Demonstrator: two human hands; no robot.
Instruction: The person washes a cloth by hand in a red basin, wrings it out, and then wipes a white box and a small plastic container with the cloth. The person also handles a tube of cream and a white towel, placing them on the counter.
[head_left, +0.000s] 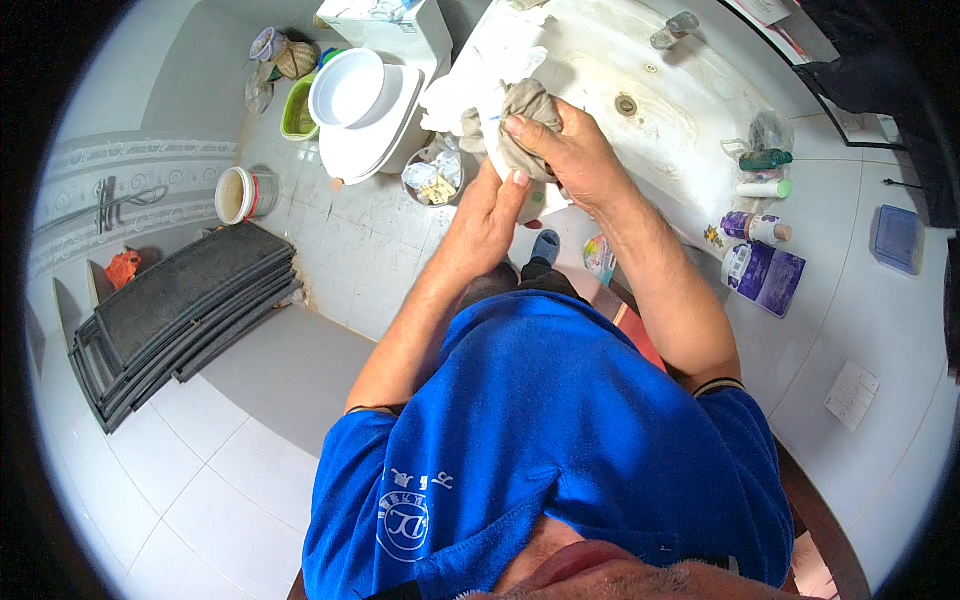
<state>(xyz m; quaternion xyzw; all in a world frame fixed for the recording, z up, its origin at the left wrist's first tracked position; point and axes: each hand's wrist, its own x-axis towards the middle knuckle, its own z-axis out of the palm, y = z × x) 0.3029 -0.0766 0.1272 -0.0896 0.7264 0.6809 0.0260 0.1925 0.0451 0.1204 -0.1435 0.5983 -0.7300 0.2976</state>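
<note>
Both my hands are raised in front of me, over the near edge of a white basin (592, 60) with a metal tap and a drain. A bunched grey-beige cloth (531, 112) is in my right hand (581, 154), the thumb pressed on its front. My left hand (491, 221) grips the lower side of the same bundle, its thumb up along a white piece that shows beside the cloth. What this white piece is, I cannot tell. White crumpled sheeting (487, 64) lies just beyond, on the basin's left side.
Left of the basin, a white plastic washbowl (346, 88) rests on the toilet lid (405, 97). Below stands a waste bin (457, 196) holding paper. A bucket (231, 195) and stacked dark-framed panels (195, 292) are farther left. Bottles (750, 227) and a purple pack (769, 277) stand right.
</note>
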